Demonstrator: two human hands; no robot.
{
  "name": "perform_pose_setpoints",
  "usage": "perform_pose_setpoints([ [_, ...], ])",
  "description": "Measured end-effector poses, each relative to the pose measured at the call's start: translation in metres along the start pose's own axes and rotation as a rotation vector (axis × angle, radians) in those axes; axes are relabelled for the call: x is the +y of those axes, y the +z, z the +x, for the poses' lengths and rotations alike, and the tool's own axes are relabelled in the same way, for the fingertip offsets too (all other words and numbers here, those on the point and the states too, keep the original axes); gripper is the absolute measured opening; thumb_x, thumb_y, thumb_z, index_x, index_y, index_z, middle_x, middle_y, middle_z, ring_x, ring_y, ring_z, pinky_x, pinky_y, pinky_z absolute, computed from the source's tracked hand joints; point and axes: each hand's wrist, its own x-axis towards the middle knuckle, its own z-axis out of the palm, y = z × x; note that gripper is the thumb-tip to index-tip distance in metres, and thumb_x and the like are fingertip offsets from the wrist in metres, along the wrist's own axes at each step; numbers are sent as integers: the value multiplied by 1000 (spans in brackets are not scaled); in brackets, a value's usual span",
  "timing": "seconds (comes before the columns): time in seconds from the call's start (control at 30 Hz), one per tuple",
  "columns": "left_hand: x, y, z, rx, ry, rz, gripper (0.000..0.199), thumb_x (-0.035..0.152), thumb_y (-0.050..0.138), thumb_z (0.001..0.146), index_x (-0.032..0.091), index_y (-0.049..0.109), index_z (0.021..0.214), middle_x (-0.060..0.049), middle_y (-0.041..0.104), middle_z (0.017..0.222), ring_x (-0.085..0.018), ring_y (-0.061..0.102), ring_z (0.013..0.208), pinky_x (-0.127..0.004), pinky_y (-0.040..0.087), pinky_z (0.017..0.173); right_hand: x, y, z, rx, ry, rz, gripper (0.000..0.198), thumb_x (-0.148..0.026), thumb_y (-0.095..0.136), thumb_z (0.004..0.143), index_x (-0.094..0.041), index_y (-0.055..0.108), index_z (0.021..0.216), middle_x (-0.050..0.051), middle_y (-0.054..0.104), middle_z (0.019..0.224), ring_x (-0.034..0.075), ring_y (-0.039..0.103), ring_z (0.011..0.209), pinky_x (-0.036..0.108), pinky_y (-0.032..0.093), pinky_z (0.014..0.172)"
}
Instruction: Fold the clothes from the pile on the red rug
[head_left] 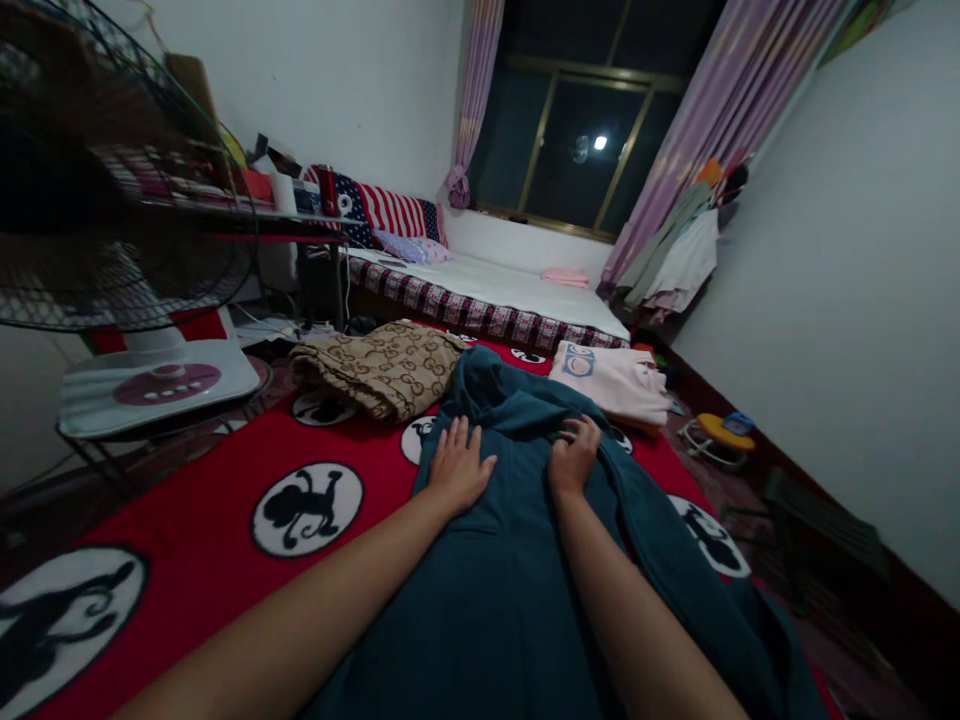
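A dark teal garment [510, 590] lies spread over the red bed cover, its upper end bunched in folds and a sleeve-like strip running down its right side. My left hand [459, 468] rests flat on the upper left part of the cloth, fingers stretched out. On the upper right part, my right hand [574, 458] has its fingers curled in and gathers a bit of the fabric. A folded brown patterned cloth [382, 365] sits beyond my left hand. Past my right hand is a folded pale pink garment [611, 380] with a blue print.
The red cover [202, 510] has monkey figures in white circles. To the left, a fan [112, 200] stands by a cluttered desk [292, 225]. A second bed [487, 275] lies beneath the window. Clothes [679, 255] hang at the right, above a yellow stool [721, 432].
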Motion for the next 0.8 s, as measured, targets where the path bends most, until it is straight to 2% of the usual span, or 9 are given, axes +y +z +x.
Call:
perform_pose_setpoints([
  [0.1,-4,6,-5,16,44,33,59,47,41,93,16,41,144,-17,22,156,-31,16,145,-46,16,117,-1,-3,11,40,195,-135,60,-8,43,73,-12,44,133,20,42,139,30,52,120,40,43,96],
  [0.23,-3,6,-7,11,73,51,62,52,41,92,19,42,144,-16,23,156,-33,14,145,-48,14,117,-6,-2,31,-248,164,-317,77,-19,53,77,-10,24,148,20,48,137,31,54,118,38,43,95],
  [0.3,-4,6,-6,1,86,43,63,55,42,91,21,43,143,-16,22,157,-34,13,145,-49,13,117,-11,-4,43,-362,108,-431,76,-24,58,77,-10,30,146,20,51,134,31,56,116,37,44,94],
  [0.4,-5,6,-6,-9,108,20,62,57,42,90,24,45,142,-15,23,157,-36,12,145,-51,13,116,-21,-22,61,-421,-6,-521,52,-27,56,79,-15,56,129,14,62,120,29,60,108,35,46,88],
  [0.47,-6,6,-7,-11,129,1,60,57,43,89,26,47,141,-13,23,157,-37,12,145,-52,12,116,-26,-44,70,-333,-100,-509,40,-31,53,80,-20,64,117,9,68,109,26,64,99,33,47,82],
  [0.57,-5,6,-10,-16,186,-28,58,56,43,90,27,46,141,-12,24,157,-34,12,146,-52,12,116,-26,-87,72,-206,-274,-572,38,-34,53,80,-25,66,115,6,68,109,24,65,91,31,47,73],
  [0.63,-5,6,-10,-20,208,-43,57,55,43,91,26,47,140,-13,25,156,-32,15,145,-52,11,116,-24,-112,70,-409,-337,-775,33,-28,56,77,-26,70,107,6,69,107,25,66,88,31,45,66],
  [0.73,-4,5,-10,-22,205,-61,55,54,43,91,25,50,138,-14,25,156,-33,16,145,-53,11,116,-29,-126,71,-835,-274,-1076,24,-19,61,69,-23,75,88,9,72,93,28,67,84,30,42,59],
  [0.8,-3,4,-10,-26,205,-71,55,54,44,91,25,50,137,-14,25,156,-33,15,145,-53,11,116,-41,-115,77,-828,-285,-1092,22,-19,59,71,-23,74,86,10,72,94,29,67,87,31,43,60],
])
